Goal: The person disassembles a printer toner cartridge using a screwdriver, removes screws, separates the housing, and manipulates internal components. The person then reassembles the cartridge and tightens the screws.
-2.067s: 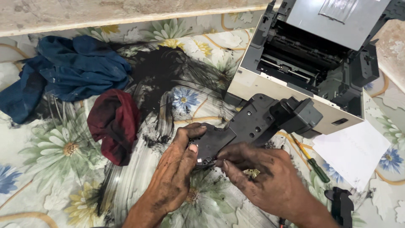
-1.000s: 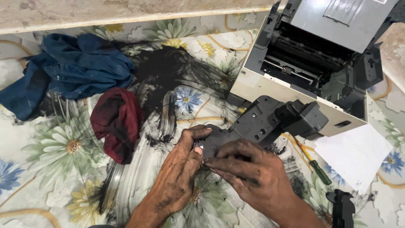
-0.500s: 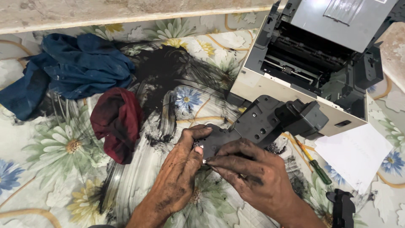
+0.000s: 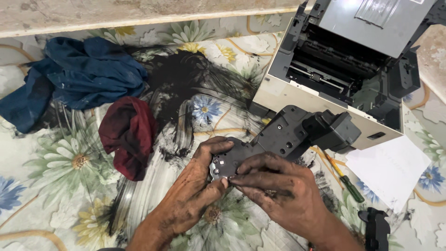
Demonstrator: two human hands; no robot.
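A black toner cartridge (image 4: 297,132) lies across the flowered cloth, its near end in both my hands. My left hand (image 4: 197,190) grips that end from the left, thumb on a small metal part (image 4: 218,168). My right hand (image 4: 278,190) covers the end from the right, fingertips meeting the left thumb. Both hands are smeared with black toner.
An opened printer (image 4: 344,65) stands at the upper right. A dark red rag (image 4: 127,135) and a blue cloth (image 4: 79,79) lie at the left beside a black toner smear (image 4: 186,79). A green-handled screwdriver (image 4: 346,179), white paper (image 4: 390,169) and a black part (image 4: 376,227) lie at the right.
My right hand has shifted slightly left over the cartridge's end, its fingers closing toward the left thumb. The cartridge has stayed in place.
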